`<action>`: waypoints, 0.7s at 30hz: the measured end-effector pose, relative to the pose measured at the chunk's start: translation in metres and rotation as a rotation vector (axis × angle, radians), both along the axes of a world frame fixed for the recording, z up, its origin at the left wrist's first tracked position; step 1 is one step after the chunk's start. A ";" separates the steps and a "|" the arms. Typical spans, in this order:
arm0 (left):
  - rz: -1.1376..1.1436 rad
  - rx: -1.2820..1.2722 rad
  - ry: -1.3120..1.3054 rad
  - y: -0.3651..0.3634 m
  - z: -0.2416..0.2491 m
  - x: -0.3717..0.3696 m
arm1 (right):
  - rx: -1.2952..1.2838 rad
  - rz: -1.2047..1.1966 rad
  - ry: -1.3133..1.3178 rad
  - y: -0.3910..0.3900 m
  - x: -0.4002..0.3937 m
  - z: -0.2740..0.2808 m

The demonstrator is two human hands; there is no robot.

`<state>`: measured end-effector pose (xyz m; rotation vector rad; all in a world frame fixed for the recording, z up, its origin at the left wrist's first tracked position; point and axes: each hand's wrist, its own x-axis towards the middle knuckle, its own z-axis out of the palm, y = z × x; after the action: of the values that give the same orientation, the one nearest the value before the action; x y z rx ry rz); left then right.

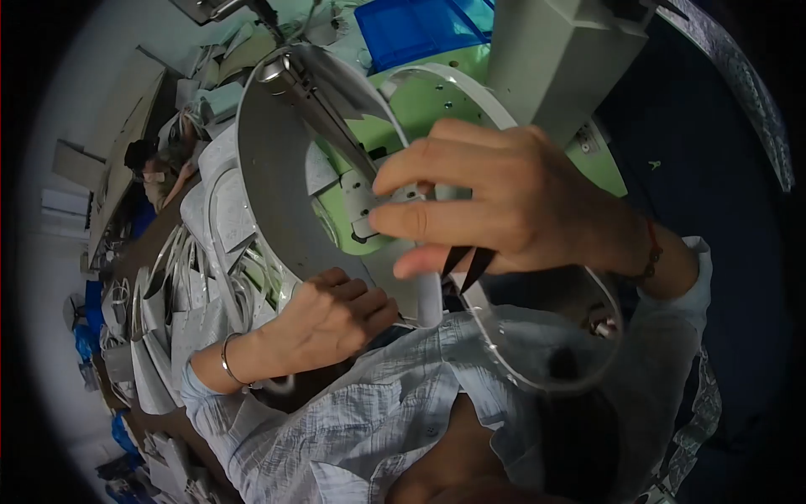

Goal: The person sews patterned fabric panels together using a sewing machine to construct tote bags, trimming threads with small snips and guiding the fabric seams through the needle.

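My left hand (336, 319) is closed over the lower edge of a wide, curved grey-white panel (273, 189), its fingertips hidden. The panel bends in a large loop around the metal arm of a sewing machine (323, 113). My right hand (495, 202) is over the machine's light-green bed, fingers stretched toward the metal plate (359, 206). Two black pointed tips, seemingly thread snips (470, 267), stick out below its palm. Near my right thumb, a narrow white strip (430, 298) hangs down. A clear-edged band (495, 344) loops over my lap.
The grey machine column (546, 63) rises at the right, behind my right hand. A blue tray (420, 29) lies at the back. White pieces and strips (189, 294) are heaped at the left. Another person (159, 172) sits farther off, at the left.
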<state>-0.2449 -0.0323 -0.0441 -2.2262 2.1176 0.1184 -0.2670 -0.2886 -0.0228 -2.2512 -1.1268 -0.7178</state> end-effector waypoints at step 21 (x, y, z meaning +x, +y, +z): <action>0.332 -0.965 0.012 0.038 0.067 0.125 | 0.113 -0.403 0.290 0.023 0.090 0.038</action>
<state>-0.1204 0.0061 0.0234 -3.0137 2.0069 -1.0950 -0.1774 -0.2653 0.0157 -2.4115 -0.4901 -0.5620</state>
